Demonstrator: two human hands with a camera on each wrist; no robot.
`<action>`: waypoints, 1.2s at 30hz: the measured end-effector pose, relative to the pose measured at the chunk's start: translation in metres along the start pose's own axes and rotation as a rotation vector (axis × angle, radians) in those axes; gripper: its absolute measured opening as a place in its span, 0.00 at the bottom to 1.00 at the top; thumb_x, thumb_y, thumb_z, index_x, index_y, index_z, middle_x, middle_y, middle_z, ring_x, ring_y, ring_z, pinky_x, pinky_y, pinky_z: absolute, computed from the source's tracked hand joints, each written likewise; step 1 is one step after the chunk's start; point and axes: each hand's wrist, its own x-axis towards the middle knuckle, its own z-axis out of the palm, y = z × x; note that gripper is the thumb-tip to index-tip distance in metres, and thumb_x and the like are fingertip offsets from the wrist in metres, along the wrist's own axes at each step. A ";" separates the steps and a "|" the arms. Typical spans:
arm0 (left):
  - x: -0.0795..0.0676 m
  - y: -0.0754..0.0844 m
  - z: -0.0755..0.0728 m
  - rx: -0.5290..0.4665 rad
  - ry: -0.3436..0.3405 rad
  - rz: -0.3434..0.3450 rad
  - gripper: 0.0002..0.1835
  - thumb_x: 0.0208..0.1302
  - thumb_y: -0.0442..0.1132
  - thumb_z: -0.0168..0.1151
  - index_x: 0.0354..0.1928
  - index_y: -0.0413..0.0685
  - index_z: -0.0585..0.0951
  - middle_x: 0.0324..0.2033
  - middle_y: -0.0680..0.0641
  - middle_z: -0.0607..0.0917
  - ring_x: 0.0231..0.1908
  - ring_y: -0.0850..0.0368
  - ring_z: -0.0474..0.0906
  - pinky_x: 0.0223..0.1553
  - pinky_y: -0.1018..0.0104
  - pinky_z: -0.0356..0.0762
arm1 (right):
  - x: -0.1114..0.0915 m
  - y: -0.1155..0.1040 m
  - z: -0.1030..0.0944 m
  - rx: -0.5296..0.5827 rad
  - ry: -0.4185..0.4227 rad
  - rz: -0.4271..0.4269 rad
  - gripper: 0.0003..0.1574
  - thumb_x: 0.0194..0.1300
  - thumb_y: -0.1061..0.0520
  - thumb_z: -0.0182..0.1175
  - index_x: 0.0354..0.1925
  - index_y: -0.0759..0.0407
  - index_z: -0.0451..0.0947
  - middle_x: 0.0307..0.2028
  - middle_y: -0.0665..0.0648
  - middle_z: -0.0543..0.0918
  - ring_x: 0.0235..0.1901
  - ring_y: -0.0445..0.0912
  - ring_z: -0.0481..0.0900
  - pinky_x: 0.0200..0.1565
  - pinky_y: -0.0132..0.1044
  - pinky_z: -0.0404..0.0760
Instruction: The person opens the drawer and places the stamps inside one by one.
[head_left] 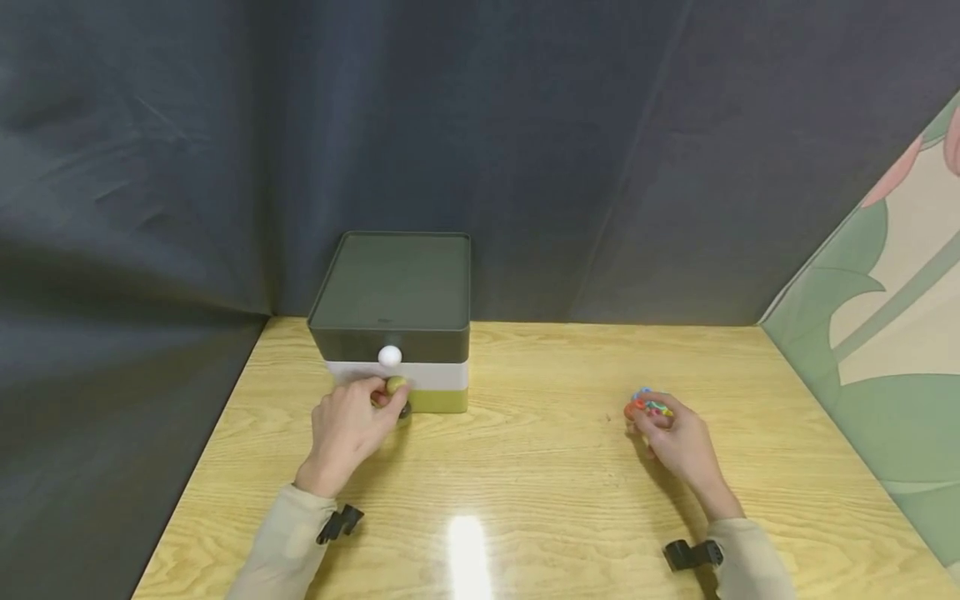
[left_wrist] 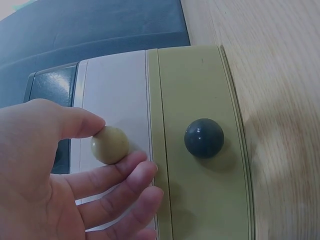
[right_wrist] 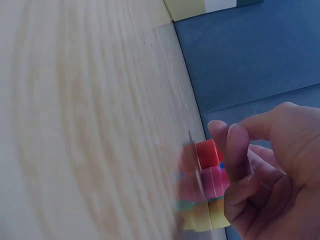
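Observation:
A small stack of drawers stands on the table: a dark top drawer [head_left: 435,345], a white middle one [left_wrist: 117,90] and a yellow-green bottom one [left_wrist: 195,80]. My left hand [head_left: 348,427] pinches the round yellow-green knob [left_wrist: 110,145] of the white drawer between thumb and fingers. Beside it, the dark knob [left_wrist: 204,138] of the bottom drawer is untouched. At the right, my right hand [head_left: 678,442] hovers with bent fingers just over several small colourful pieces [right_wrist: 215,181], red, pink and yellow among them. Those pieces rest on the table, partly hidden by the fingers.
The top drawer carries a white knob [head_left: 390,357]. A dark curtain [head_left: 525,167] hangs behind and to the left of the wooden table [head_left: 555,467]. On the right rises a panel with a leaf and flower print [head_left: 892,333].

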 end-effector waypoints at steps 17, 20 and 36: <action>-0.007 -0.002 -0.005 0.006 -0.005 0.007 0.20 0.70 0.60 0.66 0.24 0.58 0.84 0.24 0.55 0.86 0.20 0.56 0.73 0.21 0.62 0.66 | 0.003 -0.003 -0.001 0.039 -0.044 0.041 0.31 0.80 0.50 0.62 0.70 0.67 0.72 0.36 0.63 0.93 0.16 0.45 0.84 0.22 0.33 0.82; -0.009 -0.002 -0.005 0.009 -0.003 0.013 0.19 0.70 0.59 0.66 0.23 0.58 0.83 0.23 0.55 0.84 0.20 0.55 0.73 0.21 0.62 0.66 | 0.002 -0.001 -0.001 0.030 -0.045 0.035 0.31 0.80 0.49 0.62 0.70 0.68 0.73 0.34 0.61 0.93 0.16 0.45 0.84 0.21 0.32 0.81; -0.028 -0.003 -0.008 -0.036 -0.051 0.012 0.18 0.72 0.58 0.66 0.26 0.59 0.85 0.27 0.56 0.88 0.26 0.61 0.79 0.25 0.63 0.71 | -0.001 0.003 -0.001 0.002 -0.001 -0.020 0.25 0.79 0.49 0.63 0.62 0.66 0.81 0.36 0.62 0.93 0.23 0.39 0.86 0.24 0.33 0.83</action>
